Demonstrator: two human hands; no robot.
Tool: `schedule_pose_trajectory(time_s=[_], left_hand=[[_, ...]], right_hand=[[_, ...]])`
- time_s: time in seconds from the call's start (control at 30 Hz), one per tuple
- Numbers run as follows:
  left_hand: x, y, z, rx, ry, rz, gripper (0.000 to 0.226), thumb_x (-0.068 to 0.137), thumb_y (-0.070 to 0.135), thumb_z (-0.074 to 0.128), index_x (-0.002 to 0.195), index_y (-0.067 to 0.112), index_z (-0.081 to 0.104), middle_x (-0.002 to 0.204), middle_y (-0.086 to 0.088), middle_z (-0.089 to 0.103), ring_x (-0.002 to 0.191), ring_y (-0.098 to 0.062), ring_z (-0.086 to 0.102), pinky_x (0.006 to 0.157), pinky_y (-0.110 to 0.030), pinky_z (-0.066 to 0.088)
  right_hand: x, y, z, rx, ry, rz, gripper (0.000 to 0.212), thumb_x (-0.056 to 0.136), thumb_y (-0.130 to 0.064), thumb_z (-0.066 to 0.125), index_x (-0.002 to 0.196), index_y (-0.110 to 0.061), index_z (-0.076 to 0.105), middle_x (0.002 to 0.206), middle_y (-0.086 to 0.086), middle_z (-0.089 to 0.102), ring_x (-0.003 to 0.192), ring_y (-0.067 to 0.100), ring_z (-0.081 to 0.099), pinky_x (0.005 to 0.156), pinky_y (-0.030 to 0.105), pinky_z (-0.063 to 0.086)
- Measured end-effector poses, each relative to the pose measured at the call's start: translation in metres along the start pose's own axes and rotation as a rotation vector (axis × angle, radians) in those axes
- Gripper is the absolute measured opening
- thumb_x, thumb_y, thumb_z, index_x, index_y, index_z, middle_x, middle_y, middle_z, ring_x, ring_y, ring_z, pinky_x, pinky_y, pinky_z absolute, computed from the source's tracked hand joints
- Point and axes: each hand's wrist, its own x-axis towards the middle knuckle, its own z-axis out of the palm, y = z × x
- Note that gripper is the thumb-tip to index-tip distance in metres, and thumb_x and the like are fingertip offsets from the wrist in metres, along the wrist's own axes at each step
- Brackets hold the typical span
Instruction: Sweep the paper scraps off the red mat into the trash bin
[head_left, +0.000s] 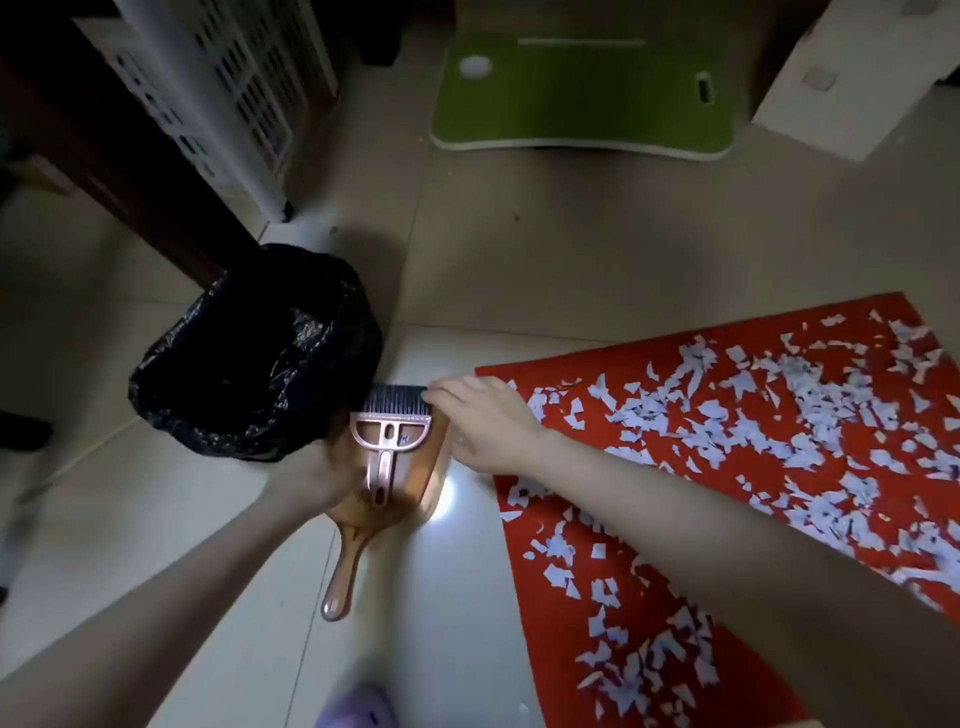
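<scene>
Barely begun: paper scraps (810, 415) cover the red mat (758, 340). The right hand (483, 421) touches the brush (392, 431) on the dustpan (435, 467) with straight fingers (441, 389); the left hand (311, 478) grip is unclear.

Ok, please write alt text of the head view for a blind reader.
The left hand and right hand reach a brush lying on a dustpan, between a black-lined trash bin and a red mat strewn with paper scraps.
</scene>
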Motion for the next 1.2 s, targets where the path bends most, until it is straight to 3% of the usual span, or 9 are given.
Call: schedule_pose_trajectory(time_s=[0.07, 0.2, 0.3, 0.43, 0.6, 0.73, 0.93, 1.07, 1.2], left_hand=[[-0.005, -0.005, 0.006, -0.125, -0.014, 0.020, 0.041, 0.067, 0.047, 0.063, 0.094, 0.017, 0.058, 0.086, 0.000, 0.059, 0.088, -0.022, 0.057, 0.065, -0.026, 0.038], [-0.002, -0.019, 0.029, -0.177, -0.008, -0.078, 0.054, 0.052, 0.045, 0.057, 0.096, 0.013, 0.054, 0.092, -0.003, 0.059, 0.083, -0.022, 0.054, 0.067, -0.028, 0.038], [0.012, -0.029, 0.049, -0.254, 0.112, -0.248, 0.076, 0.066, 0.042, 0.072, 0.119, -0.003, 0.040, 0.110, -0.015, 0.050, 0.100, -0.033, 0.055, 0.077, -0.034, 0.044], [0.024, -0.034, 0.076, -0.420, 0.217, -0.451, 0.056, 0.082, 0.017, 0.064, 0.123, -0.001, 0.031, 0.126, -0.025, 0.042, 0.107, -0.039, 0.053, 0.079, -0.036, 0.042], [0.030, -0.046, 0.098, -0.715, 0.056, -0.476, 0.037, 0.074, 0.006, 0.052, 0.107, -0.010, 0.056, 0.068, -0.019, 0.063, 0.047, -0.031, 0.064, 0.041, -0.023, 0.038], [0.031, -0.049, 0.099, -0.741, 0.075, -0.417, 0.040, 0.071, 0.004, 0.043, 0.107, -0.009, 0.056, 0.069, -0.020, 0.064, 0.038, -0.029, 0.061, 0.039, -0.022, 0.038], [0.029, -0.052, 0.095, -0.664, 0.141, -0.354, 0.049, 0.062, 0.010, 0.036, 0.105, -0.004, 0.054, 0.083, -0.022, 0.069, 0.036, -0.025, 0.053, 0.038, -0.021, 0.037], [0.018, -0.039, 0.094, -0.614, 0.137, -0.298, 0.037, 0.067, 0.010, 0.039, 0.098, -0.001, 0.056, 0.082, -0.019, 0.070, 0.041, -0.023, 0.050, 0.041, -0.021, 0.037], [0.011, -0.021, 0.086, -0.622, 0.165, -0.242, 0.015, 0.073, 0.007, 0.047, 0.072, 0.000, 0.060, 0.064, -0.015, 0.063, 0.044, -0.023, 0.046, 0.047, -0.023, 0.036]], right_hand=[[0.015, -0.004, 0.019, -0.031, -0.096, 0.004, 0.055, 0.079, -0.026, 0.062, 0.131, -0.015, 0.049, 0.134, 0.002, 0.050, 0.124, 0.023, 0.046, 0.098, 0.038, 0.040], [0.043, -0.023, 0.061, -0.092, -0.266, -0.055, 0.027, 0.084, -0.017, 0.055, 0.111, -0.014, 0.059, 0.116, 0.004, 0.057, 0.110, 0.026, 0.053, 0.083, 0.036, 0.046], [0.057, -0.031, 0.088, -0.103, -0.335, -0.131, 0.022, 0.087, -0.012, 0.051, 0.106, -0.014, 0.062, 0.113, 0.005, 0.060, 0.107, 0.025, 0.056, 0.070, 0.032, 0.043], [0.067, -0.040, 0.117, -0.209, -0.400, -0.242, 0.025, 0.081, -0.017, 0.061, 0.105, -0.021, 0.059, 0.113, -0.001, 0.055, 0.098, 0.024, 0.059, 0.062, 0.030, 0.042], [0.069, -0.051, 0.121, -0.319, -0.442, -0.328, 0.024, 0.092, -0.015, 0.048, 0.114, -0.013, 0.055, 0.125, 0.009, 0.047, 0.098, 0.030, 0.058, 0.053, 0.031, 0.029], [0.069, -0.056, 0.108, -0.245, -0.409, -0.225, 0.022, 0.090, -0.017, 0.052, 0.112, -0.013, 0.054, 0.119, 0.010, 0.048, 0.097, 0.029, 0.057, 0.056, 0.033, 0.034], [0.057, -0.037, 0.064, 0.002, -0.066, -0.288, 0.023, 0.079, 0.000, 0.057, 0.101, -0.005, 0.058, 0.106, 0.011, 0.055, 0.085, 0.031, 0.061, 0.054, 0.037, 0.045], [0.035, -0.023, 0.035, 0.187, 0.261, -0.228, 0.022, 0.079, 0.000, 0.058, 0.099, -0.006, 0.064, 0.097, 0.010, 0.059, 0.078, 0.020, 0.059, 0.055, 0.032, 0.047], [0.011, -0.001, -0.005, 0.399, 0.679, -0.003, 0.017, 0.088, -0.011, 0.061, 0.102, -0.006, 0.069, 0.082, 0.008, 0.064, 0.075, 0.010, 0.057, 0.082, 0.025, 0.047]])
